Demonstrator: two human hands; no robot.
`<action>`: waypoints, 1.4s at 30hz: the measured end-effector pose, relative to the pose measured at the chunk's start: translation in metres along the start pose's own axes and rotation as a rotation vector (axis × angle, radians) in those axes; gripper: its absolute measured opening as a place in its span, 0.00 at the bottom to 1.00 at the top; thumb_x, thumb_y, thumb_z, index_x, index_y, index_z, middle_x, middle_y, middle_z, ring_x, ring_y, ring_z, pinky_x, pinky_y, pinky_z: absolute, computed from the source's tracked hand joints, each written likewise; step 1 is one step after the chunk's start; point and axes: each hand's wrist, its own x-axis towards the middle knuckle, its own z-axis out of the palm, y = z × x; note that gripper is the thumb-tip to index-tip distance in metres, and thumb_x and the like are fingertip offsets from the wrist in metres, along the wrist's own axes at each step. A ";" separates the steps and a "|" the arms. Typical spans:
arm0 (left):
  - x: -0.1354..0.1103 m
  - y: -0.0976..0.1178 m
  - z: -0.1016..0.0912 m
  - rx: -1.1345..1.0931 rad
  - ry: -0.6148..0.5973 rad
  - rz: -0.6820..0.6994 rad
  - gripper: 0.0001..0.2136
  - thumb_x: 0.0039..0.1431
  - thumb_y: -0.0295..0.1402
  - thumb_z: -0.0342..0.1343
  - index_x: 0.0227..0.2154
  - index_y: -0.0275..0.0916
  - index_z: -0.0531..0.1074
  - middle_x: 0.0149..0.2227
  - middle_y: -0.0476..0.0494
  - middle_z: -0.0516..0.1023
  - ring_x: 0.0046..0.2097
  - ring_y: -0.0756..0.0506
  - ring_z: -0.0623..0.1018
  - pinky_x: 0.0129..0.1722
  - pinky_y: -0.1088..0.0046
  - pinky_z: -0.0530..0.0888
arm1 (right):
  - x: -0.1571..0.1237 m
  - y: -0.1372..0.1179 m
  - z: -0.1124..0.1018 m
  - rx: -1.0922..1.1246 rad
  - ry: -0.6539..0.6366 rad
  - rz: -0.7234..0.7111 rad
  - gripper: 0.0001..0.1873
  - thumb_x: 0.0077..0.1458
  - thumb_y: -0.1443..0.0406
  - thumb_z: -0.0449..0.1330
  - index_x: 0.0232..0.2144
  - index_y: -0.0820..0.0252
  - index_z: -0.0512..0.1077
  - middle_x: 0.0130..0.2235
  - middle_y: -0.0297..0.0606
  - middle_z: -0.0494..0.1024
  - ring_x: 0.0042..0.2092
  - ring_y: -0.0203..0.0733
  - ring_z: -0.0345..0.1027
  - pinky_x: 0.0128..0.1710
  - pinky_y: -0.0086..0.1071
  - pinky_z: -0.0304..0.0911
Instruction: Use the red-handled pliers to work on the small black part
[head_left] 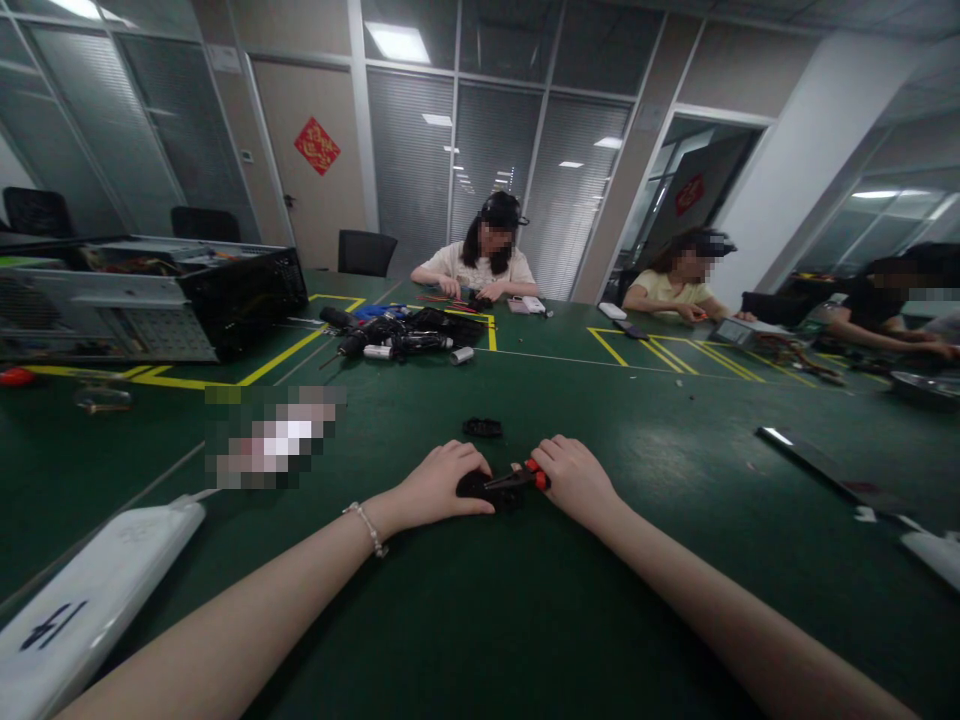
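Observation:
Over the green table, my right hand (pixel 576 478) grips the red handles of a pair of long-nose pliers (pixel 517 481). The dark jaws point left and reach the small black part (pixel 474 485) between the fingers and thumb of my left hand (pixel 442 485). That part's exact kind is hard to make out; some of it is hidden by my fingers and the pliers. Just beyond my hands lies a separate black plastic shell piece (pixel 482 428), hollow side up. A bead bracelet (pixel 365 528) circles my left wrist.
At the left, a white power bank (pixel 105 590) and an open computer case (pixel 150 300) lie on the table (pixel 465 640). Further off is a pile of black tools and cables (pixel 412 330). A dark phone-like slab (pixel 825 470) rests at right. Several people sit opposite.

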 end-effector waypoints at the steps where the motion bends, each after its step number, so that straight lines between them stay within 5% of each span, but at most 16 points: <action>1: 0.000 0.000 0.000 -0.002 0.004 0.003 0.18 0.48 0.48 0.54 0.38 0.42 0.66 0.40 0.47 0.67 0.43 0.43 0.65 0.41 0.68 0.62 | 0.000 0.000 0.001 0.000 -0.002 -0.001 0.06 0.51 0.68 0.52 0.30 0.62 0.69 0.33 0.39 0.71 0.35 0.40 0.60 0.35 0.32 0.54; 42: -0.002 0.002 -0.003 -0.027 -0.022 -0.017 0.18 0.50 0.48 0.53 0.38 0.42 0.66 0.41 0.47 0.66 0.43 0.43 0.65 0.41 0.68 0.63 | 0.000 0.002 0.000 0.005 0.011 -0.019 0.08 0.52 0.66 0.50 0.29 0.62 0.69 0.32 0.40 0.71 0.35 0.41 0.61 0.36 0.33 0.51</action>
